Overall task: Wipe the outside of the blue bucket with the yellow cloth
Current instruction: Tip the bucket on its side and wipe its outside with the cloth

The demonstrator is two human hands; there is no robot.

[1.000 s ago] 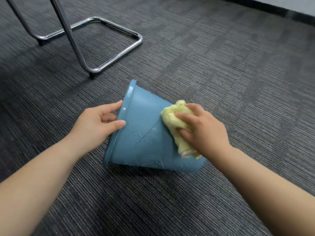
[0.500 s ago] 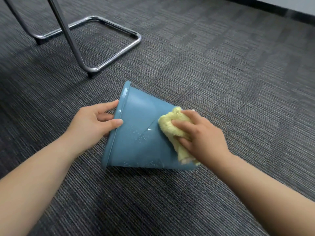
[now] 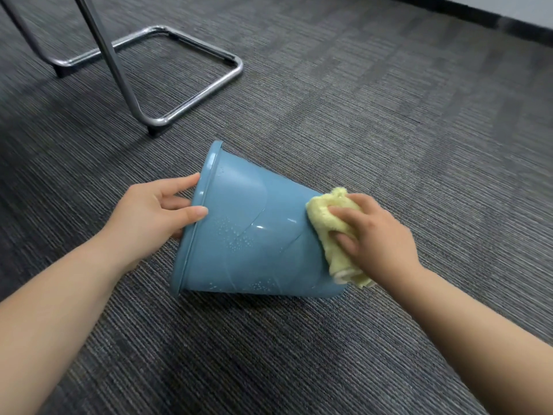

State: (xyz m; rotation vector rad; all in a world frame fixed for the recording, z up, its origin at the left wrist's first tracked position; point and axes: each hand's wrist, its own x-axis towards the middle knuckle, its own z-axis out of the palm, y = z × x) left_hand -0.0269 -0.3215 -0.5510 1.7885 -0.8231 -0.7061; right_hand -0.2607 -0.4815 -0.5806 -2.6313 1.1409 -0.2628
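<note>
The blue bucket (image 3: 251,235) lies on its side on the grey carpet, its rim to the left and its base to the right. Water droplets speckle its side wall. My left hand (image 3: 149,214) grips the rim, thumb over the outer wall and fingers hidden inside the mouth. My right hand (image 3: 377,238) presses the bunched yellow cloth (image 3: 326,214) against the bucket's wall close to the base. Part of the cloth hangs down below my palm.
A chrome chair frame (image 3: 191,100) stands on the carpet behind the bucket to the upper left, with one leg slanting up out of view. A dark skirting strip (image 3: 478,16) runs along the far right wall.
My right hand has slid the yellow cloth along the bucket's wall from the middle toward the base. The left hand keeps its hold on the rim.
</note>
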